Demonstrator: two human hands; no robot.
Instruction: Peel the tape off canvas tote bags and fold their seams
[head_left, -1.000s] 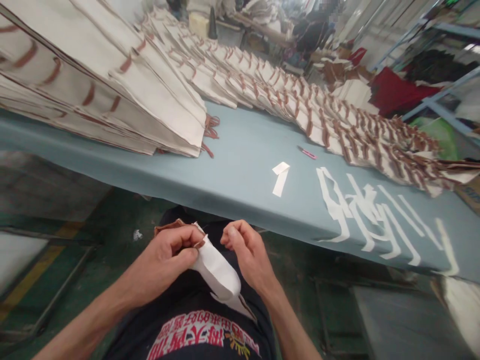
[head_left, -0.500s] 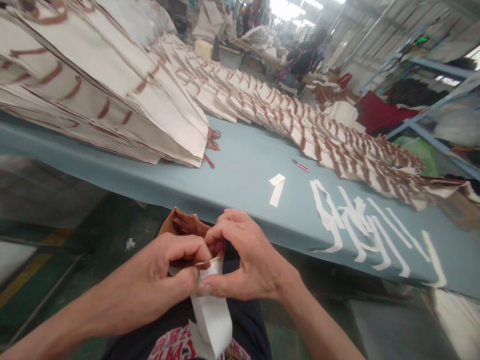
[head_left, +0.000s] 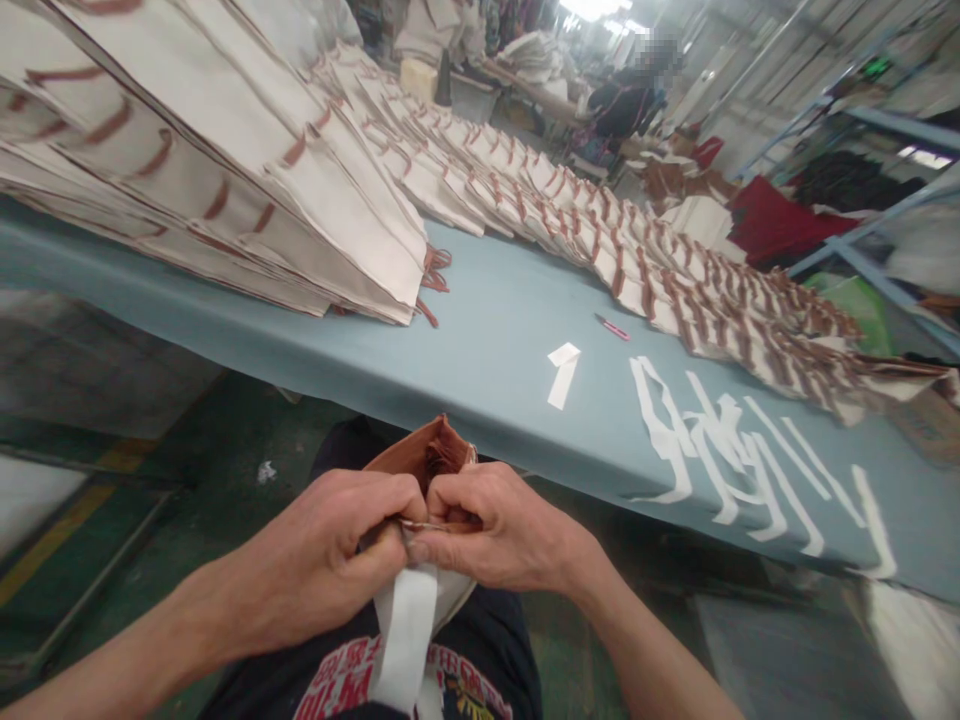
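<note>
From where I stand, everything sorts itself around the blue-covered table point(head_left: 487, 320). Just off its near edge, over the person's lap, is the brown-and-white cloth piece point(head_left: 401, 452), its brown side peaked uppermost. The left hand point(head_left: 345, 535) pinches its edge between thumb and curled fingers; the right hand point(head_left: 517, 525) grips it likewise, the two almost touching, probably to keep that short stretch of edge taut and lined up. A white strip point(head_left: 409, 625) hangs below the pinch, seemingly left loose so both hands can stay on the edge. Further white strips point(head_left: 724, 440) lie spread along the table's near side, perhaps to be easily picked up singly. Pink-handled snips point(head_left: 613, 327) rest mid-table, and brown-tied cloth stacks point(head_left: 360, 190) fill its left end and far side, presumably leaving the near side free.
</note>
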